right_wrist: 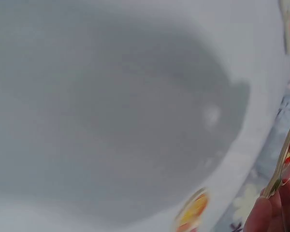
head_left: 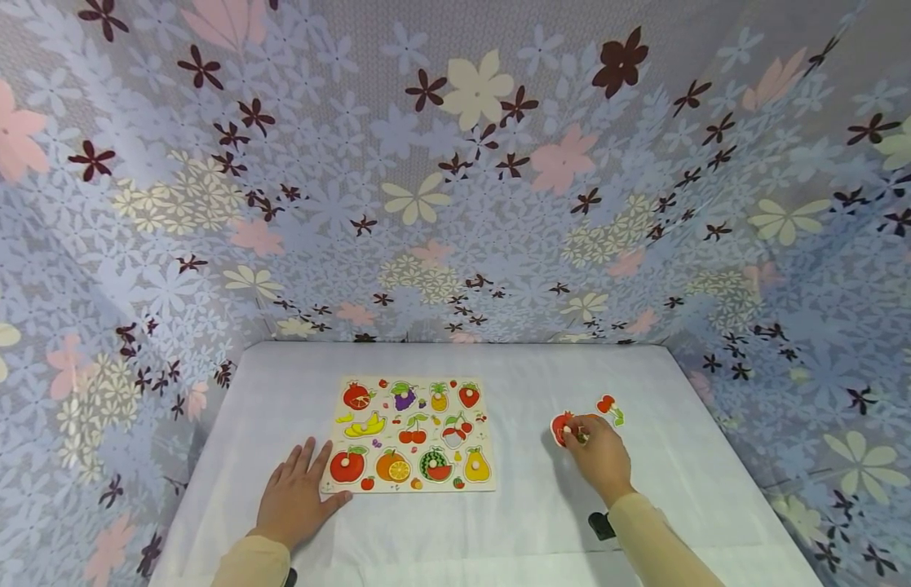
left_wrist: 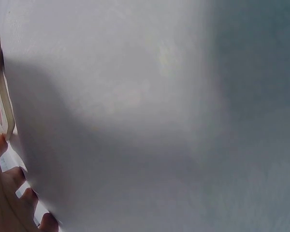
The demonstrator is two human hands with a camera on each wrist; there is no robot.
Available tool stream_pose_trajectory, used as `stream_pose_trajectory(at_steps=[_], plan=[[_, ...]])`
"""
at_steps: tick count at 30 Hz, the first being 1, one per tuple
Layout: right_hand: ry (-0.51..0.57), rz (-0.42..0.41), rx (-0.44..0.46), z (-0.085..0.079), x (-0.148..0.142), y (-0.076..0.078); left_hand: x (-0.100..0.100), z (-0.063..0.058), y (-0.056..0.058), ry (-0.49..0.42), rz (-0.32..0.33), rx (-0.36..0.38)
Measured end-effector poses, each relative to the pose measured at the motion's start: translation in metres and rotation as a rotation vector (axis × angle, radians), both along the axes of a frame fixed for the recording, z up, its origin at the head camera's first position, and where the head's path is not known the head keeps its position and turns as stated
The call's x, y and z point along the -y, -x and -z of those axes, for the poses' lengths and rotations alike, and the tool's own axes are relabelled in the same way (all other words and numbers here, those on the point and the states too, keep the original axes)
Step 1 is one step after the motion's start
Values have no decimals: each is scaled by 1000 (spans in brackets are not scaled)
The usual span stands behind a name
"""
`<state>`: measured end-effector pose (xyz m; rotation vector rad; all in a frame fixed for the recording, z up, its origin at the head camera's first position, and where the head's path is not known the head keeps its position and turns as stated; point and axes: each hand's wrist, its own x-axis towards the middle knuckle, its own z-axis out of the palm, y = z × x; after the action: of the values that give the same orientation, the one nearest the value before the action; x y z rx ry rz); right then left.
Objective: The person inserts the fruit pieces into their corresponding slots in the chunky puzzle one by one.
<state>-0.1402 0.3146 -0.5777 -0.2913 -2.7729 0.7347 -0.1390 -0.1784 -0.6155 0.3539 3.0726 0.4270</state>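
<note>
A wooden fruit puzzle board [head_left: 462, 483] lies on the table, its pictures in rows, several with small knobs. My left hand [head_left: 297, 497] rests flat at its lower left corner, fingers spread and thumb beside the lower edge. In the left wrist view the board's pale edge [left_wrist: 8, 113] shows near that hand's fingers. To the right of the board, my right hand [head_left: 600, 456] pinches a red fruit puzzle piece [head_left: 561, 427] that looks like a pomegranate. The right wrist view shows this piece tilted, edge-on, between the fingertips [right_wrist: 259, 216].
Just beyond my right hand lies a red-and-green puzzle piece [head_left: 609, 404]. An orange-yellow piece [right_wrist: 195, 205] shows in the right wrist view, partly cut off. White cloth covers the table [head_left: 521, 530], and flowered fabric [head_left: 455, 236] hangs behind and at both sides.
</note>
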Motion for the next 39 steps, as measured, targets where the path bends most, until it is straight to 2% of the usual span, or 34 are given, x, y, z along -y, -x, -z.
stream_pose_trajectory(at_steps=[6,15,24,31,39], plan=[[3,-51,-27,-5,24,17,1,5,2,1,-2,-6],[15,-111,34,-17,75,40,-1,3,2,15,-13,11],[19,-239,20,-24,129,58,-2,-3,1,19,-27,50],[39,-363,41,-24,169,72,0,1,2,30,-23,48],[25,-445,69,-24,204,92,1,6,4,27,-30,48]])
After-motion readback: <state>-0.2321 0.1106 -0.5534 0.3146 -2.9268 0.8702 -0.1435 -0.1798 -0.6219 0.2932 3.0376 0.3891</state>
